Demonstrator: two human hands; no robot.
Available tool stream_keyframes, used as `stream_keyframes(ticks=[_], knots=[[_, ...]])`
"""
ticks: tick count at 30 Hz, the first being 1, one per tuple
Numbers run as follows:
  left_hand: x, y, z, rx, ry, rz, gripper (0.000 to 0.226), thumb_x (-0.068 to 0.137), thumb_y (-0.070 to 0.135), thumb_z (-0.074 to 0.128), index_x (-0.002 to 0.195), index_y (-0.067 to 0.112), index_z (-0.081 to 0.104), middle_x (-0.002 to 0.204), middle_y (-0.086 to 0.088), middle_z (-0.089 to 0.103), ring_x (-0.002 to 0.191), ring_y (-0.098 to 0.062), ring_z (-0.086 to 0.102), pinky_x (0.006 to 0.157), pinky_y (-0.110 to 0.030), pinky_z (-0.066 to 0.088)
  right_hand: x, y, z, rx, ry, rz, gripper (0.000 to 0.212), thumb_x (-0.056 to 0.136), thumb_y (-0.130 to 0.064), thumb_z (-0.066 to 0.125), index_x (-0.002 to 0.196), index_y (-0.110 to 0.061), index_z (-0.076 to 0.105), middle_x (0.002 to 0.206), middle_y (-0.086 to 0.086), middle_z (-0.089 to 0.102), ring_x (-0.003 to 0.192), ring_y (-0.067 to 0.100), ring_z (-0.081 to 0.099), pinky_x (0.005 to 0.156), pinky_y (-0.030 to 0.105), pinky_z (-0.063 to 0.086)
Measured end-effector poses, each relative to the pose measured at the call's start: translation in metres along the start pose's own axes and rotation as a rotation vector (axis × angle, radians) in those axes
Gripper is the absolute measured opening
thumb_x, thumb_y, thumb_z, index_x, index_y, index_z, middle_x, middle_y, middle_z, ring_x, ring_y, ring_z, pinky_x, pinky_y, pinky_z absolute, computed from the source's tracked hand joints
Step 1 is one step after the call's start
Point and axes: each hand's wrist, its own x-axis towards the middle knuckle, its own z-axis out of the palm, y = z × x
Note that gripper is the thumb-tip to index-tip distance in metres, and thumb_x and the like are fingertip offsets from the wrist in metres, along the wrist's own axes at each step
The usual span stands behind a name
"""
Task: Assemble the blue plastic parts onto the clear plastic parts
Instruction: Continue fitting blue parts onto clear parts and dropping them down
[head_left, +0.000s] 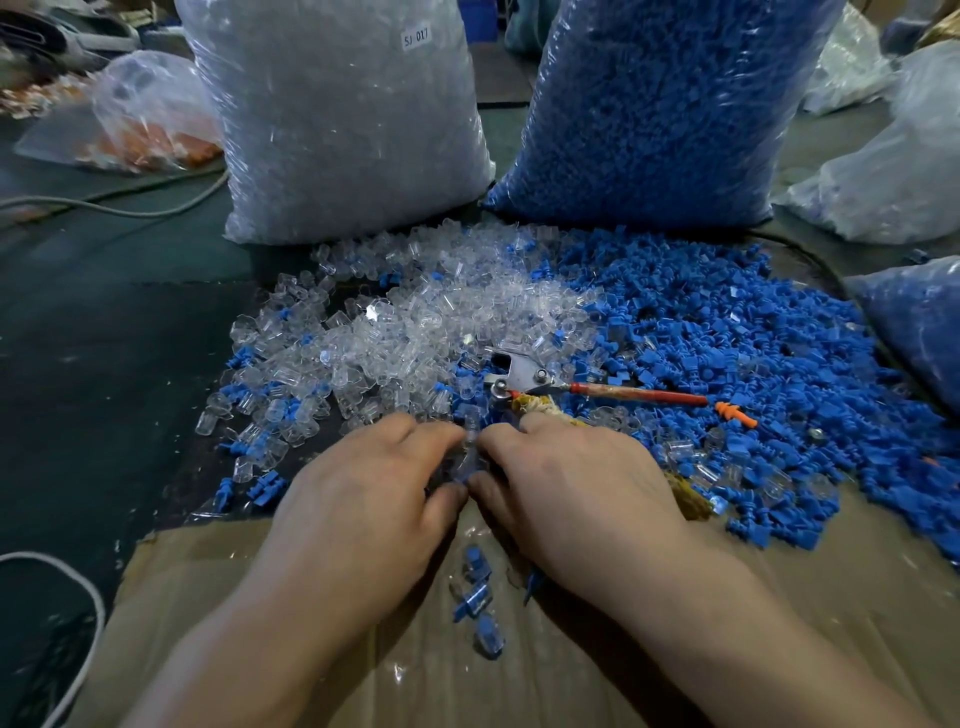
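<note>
A heap of clear plastic parts (415, 317) lies at the centre of the table, and a heap of blue plastic parts (727, 332) spreads to its right. My left hand (363, 483) and my right hand (571, 478) meet fingertip to fingertip at the near edge of the heaps. Between their fingers is a small clear part (470, 447), pinched from both sides; a blue piece shows just below it. Several joined blue-and-clear pieces (475, 597) lie on the cardboard (260, 597) under my wrists.
A big bag of clear parts (337, 114) and a big bag of blue parts (660, 104) stand at the back. A metal tool with a red handle (571, 387) and an orange earplug (735, 414) lie on the heaps. Another blue bag (919, 322) sits right; cables lie left.
</note>
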Motion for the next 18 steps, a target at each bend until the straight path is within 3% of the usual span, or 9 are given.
stream_keyframes(ticks=[4,8,10,15,18], knots=[[0.001,0.0036,0.0025,-0.128,0.053,0.006,0.037,0.09,0.048,0.055,0.126,0.041,0.061,0.11,0.019,0.058,0.102,-0.004,0.055,0.088,-0.025,0.046,-0.001,0.0022,0.0009,0.057,0.033,-0.011,0.011,0.098,-0.039,0.046,0.095,-0.03,0.051,0.077,-0.01,0.034,0.071,0.02,0.056,0.049,0.033,0.021],[-0.0001,0.0031,0.0047,-0.212,0.118,0.025,0.032,0.088,0.037,0.065,0.119,0.036,0.069,0.106,0.018,0.062,0.098,-0.006,0.059,0.087,-0.03,0.05,-0.0024,0.0014,-0.0009,0.118,0.048,-0.011,0.017,0.099,-0.037,0.045,0.086,-0.033,0.034,0.075,-0.011,0.034,0.065,0.016,0.037,0.047,0.03,0.016],[-0.0013,0.0012,0.0063,-0.248,0.153,0.039,0.029,0.087,0.031,0.071,0.117,0.032,0.071,0.104,0.016,0.063,0.095,-0.007,0.061,0.084,-0.031,0.052,-0.0033,0.0012,-0.0016,0.14,0.032,-0.007,0.018,0.1,-0.036,0.043,0.087,-0.032,0.031,0.075,-0.011,0.034,0.067,0.016,0.038,0.047,0.027,0.014],[-0.0005,-0.0021,0.0099,-0.281,0.208,0.044,0.027,0.087,0.027,0.071,0.114,0.032,0.072,0.1,0.02,0.061,0.091,0.001,0.056,0.078,-0.009,0.04,-0.0051,0.0019,-0.0024,0.248,0.052,0.019,0.02,0.1,-0.047,0.037,0.101,-0.031,0.049,0.091,-0.011,0.054,0.073,0.016,0.048,0.059,0.033,0.027],[-0.0005,-0.0017,0.0098,-0.303,0.231,0.018,0.023,0.085,0.031,0.071,0.108,0.034,0.07,0.095,0.025,0.057,0.097,0.006,0.054,0.072,-0.007,0.039,-0.0053,0.0025,-0.0025,0.295,0.054,0.043,0.017,0.099,-0.047,0.04,0.102,-0.033,0.049,0.09,-0.011,0.056,0.074,0.015,0.051,0.061,0.033,0.03]])
